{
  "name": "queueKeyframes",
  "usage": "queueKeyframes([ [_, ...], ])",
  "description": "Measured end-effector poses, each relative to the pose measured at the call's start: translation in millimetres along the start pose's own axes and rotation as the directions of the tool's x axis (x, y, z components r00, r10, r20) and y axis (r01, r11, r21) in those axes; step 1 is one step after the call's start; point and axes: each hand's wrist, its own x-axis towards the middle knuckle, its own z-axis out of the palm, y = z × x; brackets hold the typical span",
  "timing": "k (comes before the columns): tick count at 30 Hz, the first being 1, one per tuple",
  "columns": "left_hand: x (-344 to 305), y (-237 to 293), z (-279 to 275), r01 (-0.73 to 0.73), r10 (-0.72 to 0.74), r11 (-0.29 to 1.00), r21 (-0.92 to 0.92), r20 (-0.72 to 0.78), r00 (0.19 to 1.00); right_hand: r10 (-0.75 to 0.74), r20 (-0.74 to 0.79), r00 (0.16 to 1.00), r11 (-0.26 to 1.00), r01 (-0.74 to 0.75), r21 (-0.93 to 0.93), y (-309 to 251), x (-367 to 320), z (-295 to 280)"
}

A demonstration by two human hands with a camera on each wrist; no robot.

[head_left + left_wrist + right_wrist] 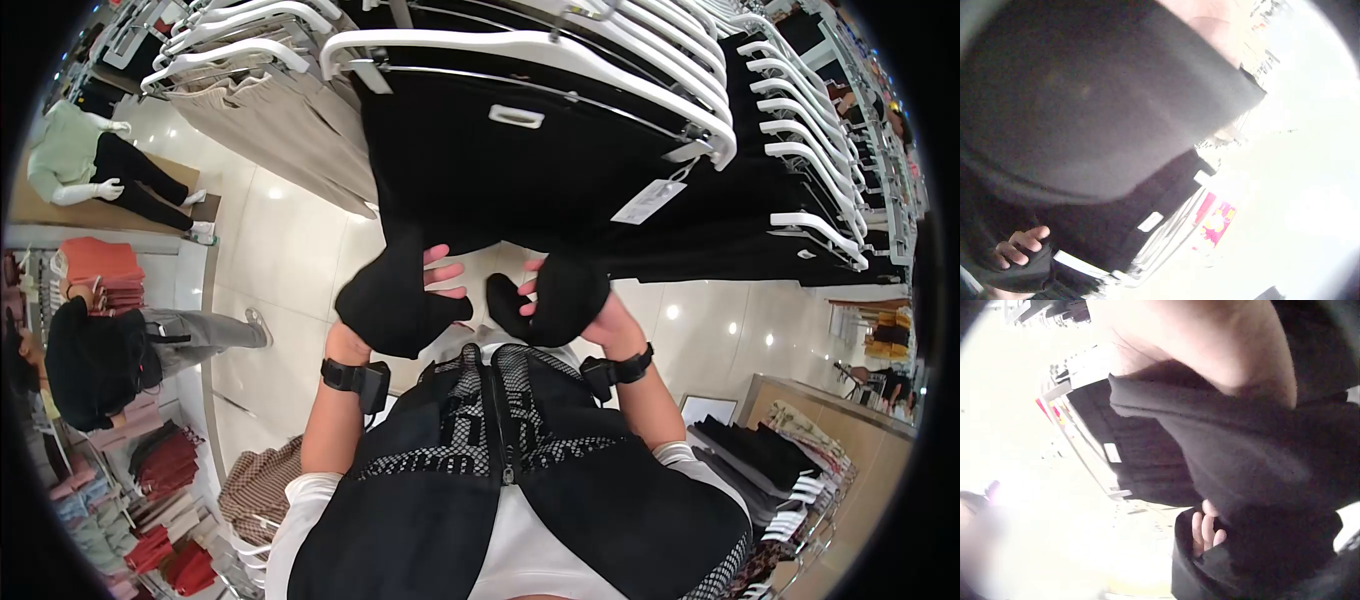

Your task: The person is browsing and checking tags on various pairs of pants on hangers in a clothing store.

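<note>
Black trousers (440, 160) hang from a white hanger (540, 45) in front of me, with a white price tag (648, 200) at the waist. My left hand (444, 270) grips the lower end of one leg. Cloth covers most of that hand and only the fingers show past the fold. The other leg end is in my right hand (612, 322), its fingers curled over the cloth edge and its palm partly hidden. Bunched dark fabric (1085, 106) fills much of the left wrist view, with the right hand's fingertips (1036, 232) on the fabric beyond.
Beige trousers (270, 120) hang to the left on the same rack, and more white hangers (800, 130) run along the right. At far left stand a mannequin (75, 160) and another person (105, 360). Folded-over clothes (755, 455) hang behind at the right.
</note>
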Motion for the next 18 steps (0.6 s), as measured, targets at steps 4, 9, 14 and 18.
queueKeyframes([
  [4, 6, -6, -57, 0.058, -0.058, 0.998, 0.001, 0.126, 0.99, -0.259, 0.043, 0.965, 0.932, 0.262, -0.252, 15, 25, -6],
  [9, 37, -140, -156, 0.167, -0.052, 0.946, -0.276, 0.379, 0.924, 0.013, -0.279, 0.96, 1.0, -0.011, 0.01, 94, 58, -35],
  [14, 46, -72, -163, 0.103, 0.01, 0.972, -0.212, 0.473, 0.881, -0.288, -0.267, 0.92, 0.95, 0.24, -0.198, 94, 54, 34],
  [18, 63, -77, -155, -0.57, 0.277, 0.543, 0.617, 0.509, 0.815, -0.485, -0.192, 0.853, 0.52, 0.105, -0.848, 82, 46, 39],
])
